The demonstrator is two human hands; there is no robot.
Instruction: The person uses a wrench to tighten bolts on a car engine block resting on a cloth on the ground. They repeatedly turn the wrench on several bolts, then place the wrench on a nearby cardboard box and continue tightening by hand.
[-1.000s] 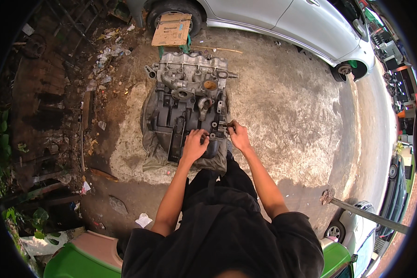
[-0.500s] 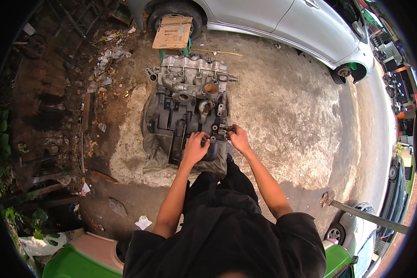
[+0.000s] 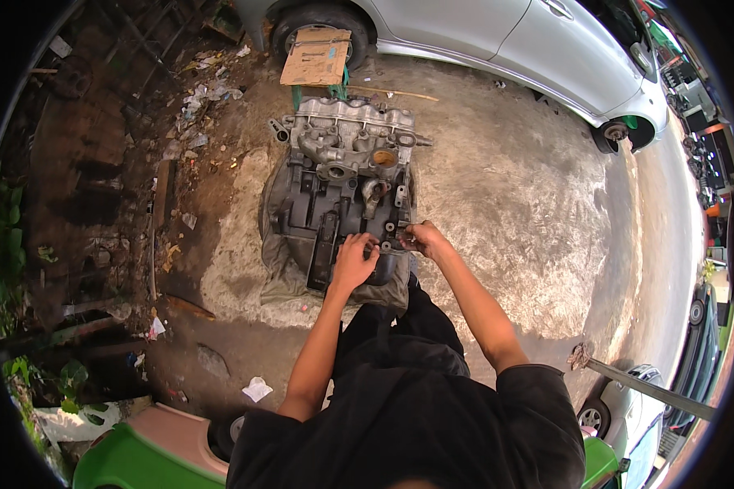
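An engine (image 3: 347, 183) lies in front of me, its silver cylinder head (image 3: 355, 114) at the far end and its dark block nearer me. My left hand (image 3: 356, 257) rests on the near part of the block, fingers loosely bent over its surface and nothing seen in them. At the block's right edge, beside two round bolt bosses, my right hand (image 3: 426, 240) is closed in a pinch. What its fingertips hold is too small to make out. A brown-stained round port (image 3: 383, 159) faces up on the intake manifold.
Under the engine is a grey-green cloth (image 3: 279, 284). Beyond it, a cardboard piece (image 3: 316, 57) with wrenches on it sits on a green support. A silver car (image 3: 457, 28) stands past that. Litter (image 3: 204, 102) and scrap line the left side; a pole (image 3: 644, 383) is at right.
The whole view has shifted slightly, so the engine appears a little farther right. My right hand has turned a little at the block's edge; my left hand stays on the block.
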